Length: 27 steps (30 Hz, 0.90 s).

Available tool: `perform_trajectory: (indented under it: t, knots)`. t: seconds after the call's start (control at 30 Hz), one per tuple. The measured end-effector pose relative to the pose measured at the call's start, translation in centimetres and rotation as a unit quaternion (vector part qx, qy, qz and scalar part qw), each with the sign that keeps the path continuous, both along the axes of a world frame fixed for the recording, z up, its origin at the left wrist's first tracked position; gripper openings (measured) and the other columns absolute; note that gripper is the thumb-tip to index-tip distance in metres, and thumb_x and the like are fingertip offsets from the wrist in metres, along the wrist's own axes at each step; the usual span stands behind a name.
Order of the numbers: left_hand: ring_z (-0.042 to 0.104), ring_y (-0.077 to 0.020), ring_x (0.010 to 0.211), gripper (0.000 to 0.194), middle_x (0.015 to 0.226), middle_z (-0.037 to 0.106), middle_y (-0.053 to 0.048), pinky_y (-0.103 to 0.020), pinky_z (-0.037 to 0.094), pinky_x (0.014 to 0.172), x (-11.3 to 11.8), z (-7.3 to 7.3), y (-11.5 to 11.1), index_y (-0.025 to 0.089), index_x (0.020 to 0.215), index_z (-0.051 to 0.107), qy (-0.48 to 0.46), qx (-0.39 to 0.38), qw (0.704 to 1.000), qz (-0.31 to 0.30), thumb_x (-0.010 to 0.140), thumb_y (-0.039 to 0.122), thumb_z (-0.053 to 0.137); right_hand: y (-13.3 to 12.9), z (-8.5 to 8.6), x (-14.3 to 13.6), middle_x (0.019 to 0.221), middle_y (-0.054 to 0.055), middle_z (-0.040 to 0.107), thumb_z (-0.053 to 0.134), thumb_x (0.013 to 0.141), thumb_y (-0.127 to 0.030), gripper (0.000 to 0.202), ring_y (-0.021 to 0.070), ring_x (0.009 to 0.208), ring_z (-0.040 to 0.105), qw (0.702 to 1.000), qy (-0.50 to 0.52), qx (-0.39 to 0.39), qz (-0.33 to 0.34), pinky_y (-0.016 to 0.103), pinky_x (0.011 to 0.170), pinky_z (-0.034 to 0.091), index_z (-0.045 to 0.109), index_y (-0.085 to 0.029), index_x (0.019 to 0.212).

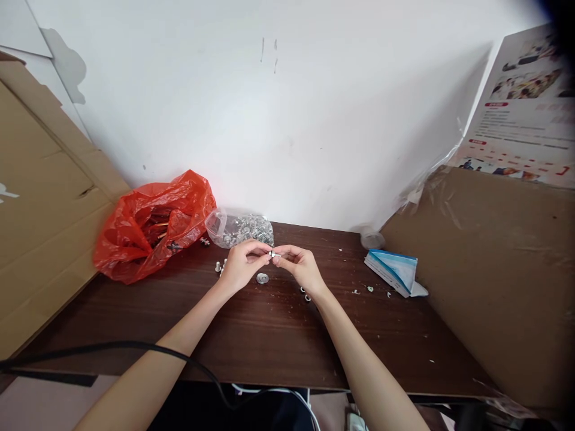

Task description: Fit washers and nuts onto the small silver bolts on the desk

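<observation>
My left hand [242, 263] and my right hand [303, 266] meet above the middle of the table, thumb and fingertips pinched together. Between them is a small silvery metal part [274, 254] with a thin shaft pointing right; its exact kind is too small to make out, and fingers cover some of it. Just below the hands lies a round metal disc [263, 278]. Small metal studs [218, 266] stand beside my left hand, partly hidden by it. Under my right wrist are small dark-and-white rings [307, 297]. Behind my left hand rests a clear bag [251, 229] full of small metal parts.
A red plastic bag [117, 245] sits open at the back left, beside a cardboard panel [45, 191]. To the right are a blue-and-white packet [393, 272], a clear cup [372, 238] and scattered scraps [369, 288]. A black cable [130, 345] crosses above my left forearm.
</observation>
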State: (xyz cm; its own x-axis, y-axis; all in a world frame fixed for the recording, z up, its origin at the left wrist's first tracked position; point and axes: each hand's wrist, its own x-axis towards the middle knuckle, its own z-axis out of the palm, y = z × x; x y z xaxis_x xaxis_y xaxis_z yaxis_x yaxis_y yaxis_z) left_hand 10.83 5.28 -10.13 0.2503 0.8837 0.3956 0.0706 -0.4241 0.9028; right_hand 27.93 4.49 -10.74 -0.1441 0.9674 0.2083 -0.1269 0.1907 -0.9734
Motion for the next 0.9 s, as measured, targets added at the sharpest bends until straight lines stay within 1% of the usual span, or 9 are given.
perform_trajectory:
  t: [0.13, 0.27, 0.37, 0.5, 0.6, 0.67, 0.73, 0.8, 0.9]
  knots:
    - [0.067, -0.0161, 0.079, 0.016, 0.087, 0.066, -0.006, -0.029, 0.059, 0.074, 0.10, 0.14, -0.11, 0.014, 0.088, 0.070, 0.000, 0.017, 1.000, 0.011, 0.075, 0.024, 0.068, -0.06, 0.12, 0.05, 0.078, 0.003, 0.073, 0.082, 0.062, -0.036, 0.030, 0.0175, 0.074, 0.066, 1.000, -0.007, 0.006, -0.002, 0.036, 0.080, 0.053, 0.073, -0.019, 0.084]
    - [0.067, -0.0158, 0.080, 0.015, 0.088, 0.065, -0.006, -0.028, 0.059, 0.073, 0.24, 0.15, -0.19, 0.014, 0.086, 0.071, -0.015, 0.033, 0.999, 0.014, 0.074, 0.022, 0.068, 0.00, 0.06, 0.09, 0.073, 0.003, 0.070, 0.080, 0.065, -0.042, 0.032, 0.0155, 0.068, 0.062, 1.000, -0.022, 0.016, 0.000, 0.033, 0.073, 0.053, 0.072, -0.017, 0.084]
    - [0.066, -0.0163, 0.083, 0.014, 0.090, 0.064, -0.007, -0.029, 0.059, 0.074, 0.28, 0.19, -0.23, 0.014, 0.086, 0.071, -0.018, 0.045, 0.999, 0.012, 0.075, 0.021, 0.067, 0.04, -0.05, 0.07, 0.069, 0.002, 0.067, 0.075, 0.069, -0.047, 0.034, 0.0139, 0.064, 0.058, 0.999, -0.046, 0.026, -0.001, 0.031, 0.067, 0.050, 0.070, -0.017, 0.083]
    - [0.065, -0.0170, 0.088, 0.011, 0.091, 0.064, -0.007, -0.030, 0.059, 0.078, 0.25, 0.43, -0.32, 0.014, 0.082, 0.071, -0.017, 0.070, 0.997, 0.000, 0.076, 0.017, 0.063, 0.01, -0.15, -0.03, 0.065, 0.001, 0.063, 0.066, 0.078, -0.054, 0.037, 0.0130, 0.061, 0.055, 0.996, -0.081, 0.044, 0.008, 0.029, 0.065, 0.048, 0.067, -0.017, 0.075]
    - [0.065, -0.0162, 0.088, 0.012, 0.092, 0.065, -0.008, -0.030, 0.058, 0.079, 0.26, 0.57, -0.37, 0.014, 0.082, 0.069, -0.023, 0.069, 0.997, -0.010, 0.076, 0.013, 0.058, -0.06, -0.21, -0.13, 0.065, 0.001, 0.063, 0.064, 0.079, -0.054, 0.037, 0.0131, 0.061, 0.055, 0.996, -0.076, 0.046, 0.010, 0.029, 0.064, 0.047, 0.065, -0.017, 0.074]
    - [0.066, -0.0156, 0.086, 0.013, 0.094, 0.065, -0.007, -0.031, 0.058, 0.080, 0.27, 0.58, -0.40, 0.013, 0.086, 0.068, -0.028, 0.057, 0.998, -0.003, 0.077, 0.015, 0.058, -0.11, -0.23, -0.16, 0.066, 0.002, 0.063, 0.064, 0.079, -0.054, 0.037, 0.0134, 0.062, 0.056, 0.997, -0.069, 0.044, 0.009, 0.029, 0.066, 0.048, 0.064, -0.017, 0.075]
    - [0.067, -0.0158, 0.085, 0.015, 0.094, 0.066, -0.007, -0.030, 0.058, 0.079, 0.27, 0.56, -0.42, 0.014, 0.091, 0.067, -0.020, 0.053, 0.998, 0.020, 0.079, 0.019, 0.060, -0.16, -0.19, -0.17, 0.067, 0.002, 0.064, 0.065, 0.079, -0.054, 0.036, 0.0139, 0.063, 0.056, 0.997, -0.065, 0.040, 0.009, 0.030, 0.067, 0.048, 0.065, -0.018, 0.077]
    - [0.067, -0.0161, 0.083, 0.017, 0.092, 0.067, -0.007, -0.028, 0.058, 0.073, 0.24, 0.56, -0.45, 0.015, 0.094, 0.068, 0.007, 0.067, 0.997, 0.043, 0.080, 0.024, 0.062, -0.21, -0.08, -0.15, 0.067, 0.002, 0.064, 0.065, 0.079, -0.054, 0.036, 0.0141, 0.064, 0.057, 0.997, -0.061, 0.042, 0.014, 0.030, 0.067, 0.049, 0.065, -0.018, 0.078]
    - [0.066, -0.0156, 0.076, 0.016, 0.085, 0.068, -0.006, -0.025, 0.055, 0.066, 0.15, 0.66, -0.50, 0.015, 0.091, 0.070, 0.053, 0.092, 0.993, 0.052, 0.081, 0.027, 0.063, -0.30, 0.19, -0.10, 0.068, 0.002, 0.064, 0.065, 0.079, -0.053, 0.035, 0.0141, 0.064, 0.057, 0.997, -0.061, 0.050, 0.015, 0.031, 0.068, 0.049, 0.066, -0.018, 0.077]
